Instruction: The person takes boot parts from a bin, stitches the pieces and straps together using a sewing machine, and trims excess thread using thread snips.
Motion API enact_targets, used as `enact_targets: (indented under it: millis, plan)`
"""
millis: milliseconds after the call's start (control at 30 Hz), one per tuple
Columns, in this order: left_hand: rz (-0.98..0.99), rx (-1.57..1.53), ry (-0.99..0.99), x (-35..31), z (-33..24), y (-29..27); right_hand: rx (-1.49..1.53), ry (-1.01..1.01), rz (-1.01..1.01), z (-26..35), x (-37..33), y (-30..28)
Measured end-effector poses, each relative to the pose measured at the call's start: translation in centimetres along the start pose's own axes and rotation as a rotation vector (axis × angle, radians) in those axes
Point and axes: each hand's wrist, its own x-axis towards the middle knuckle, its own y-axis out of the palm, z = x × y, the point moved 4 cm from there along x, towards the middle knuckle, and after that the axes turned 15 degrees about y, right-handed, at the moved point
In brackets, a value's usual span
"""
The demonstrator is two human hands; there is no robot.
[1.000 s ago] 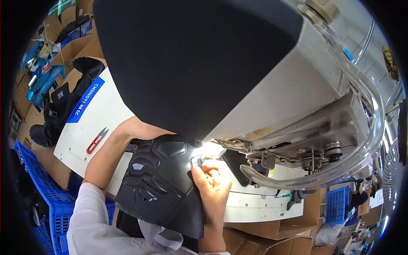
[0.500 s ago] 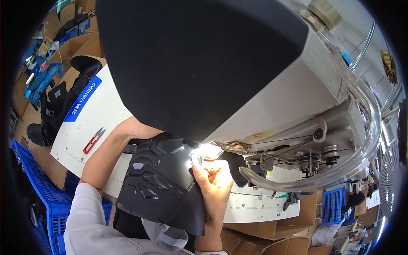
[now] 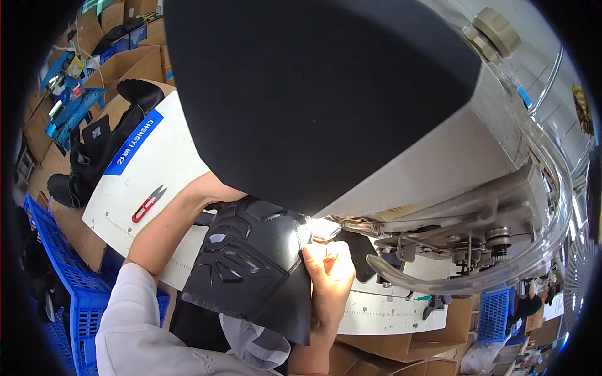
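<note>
Under the large black-faced head of a sewing machine (image 3: 439, 169) lies a black moulded boot upper (image 3: 251, 263), with raised ribs and a stitched line near its right side. My right hand (image 3: 329, 266) is closed at that right edge, thumb and fingers pinched beside the brightly lit stitching spot. From the left my forearm reaches over the table; of my left hand (image 3: 219, 188) only the wrist side shows, the fingers hidden behind the machine head. The needle itself is also hidden. Red-handled thread snips (image 3: 148, 205) lie on the white table (image 3: 116, 210), left of my forearm.
Black boots (image 3: 94, 153) rest beyond the table's left edge. A blue plastic crate (image 3: 75, 282) stands below it. A clear curved tube (image 3: 476, 287) loops around the machine's right side. Cardboard boxes (image 3: 401, 344) sit under the table's front edge. Another blue crate (image 3: 495, 313) is farther right.
The whole view has shifted a little, so everything sits farther right. Some linkage under the machine head is now smeared by motion. My right hand keeps its pinch on the upper.
</note>
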Motion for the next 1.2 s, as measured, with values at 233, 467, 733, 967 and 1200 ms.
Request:
enact_targets:
  millis: [233, 467, 733, 967, 1200]
  plan:
    - [-0.028, 0.083, 0.041, 0.2, -3.4, 0.2, 0.040, 0.097, 0.124, 1.0, -1.2, 0.7]
    - [-0.116, 0.152, -0.048, -2.0, -3.6, -0.8, -0.014, 0.099, 0.274, 1.9, -0.9, 0.8]
    - [-0.300, 1.146, -0.236, -20.1, 1.4, -9.9, -0.187, 0.121, 0.642, 1.9, -4.5, 4.7]
    - [-0.659, 0.312, -0.290, -22.2, -1.3, -10.5, -0.506, -0.047, 0.700, 3.2, -7.7, 5.6]
    - [-0.324, 0.636, 0.363, -15.2, -13.7, -4.7, -0.597, -0.063, 0.638, 4.4, -9.0, 4.5]
